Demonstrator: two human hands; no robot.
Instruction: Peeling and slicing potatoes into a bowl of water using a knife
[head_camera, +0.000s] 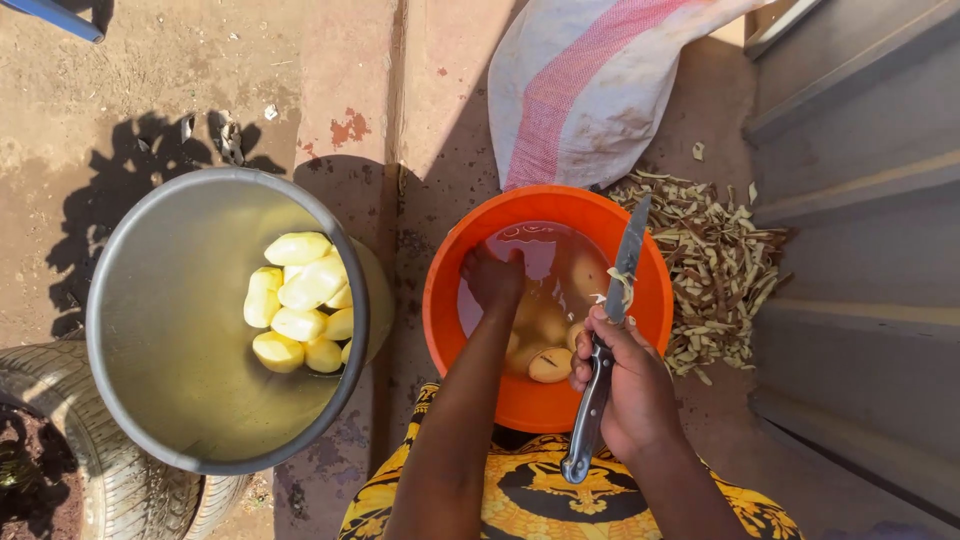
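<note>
My left hand (493, 278) reaches down into the water of an orange basin (445, 300), fingers spread among unpeeled potatoes (551, 364). Whether it grips one is hidden by the water. My right hand (628, 385) holds a steel-handled knife (612, 320) above the basin's near rim, blade pointing away from me with a scrap of peel stuck to it. A large metal pot (150, 330) at the left holds several peeled yellow potatoes (300, 305).
A heap of brown peelings (720, 265) lies on the ground right of the basin. A white and pink sack (590, 85) lies beyond it. A metal wall (860, 250) stands at the right, a tyre (90, 450) at the lower left. My yellow-black patterned skirt (540, 500) is below.
</note>
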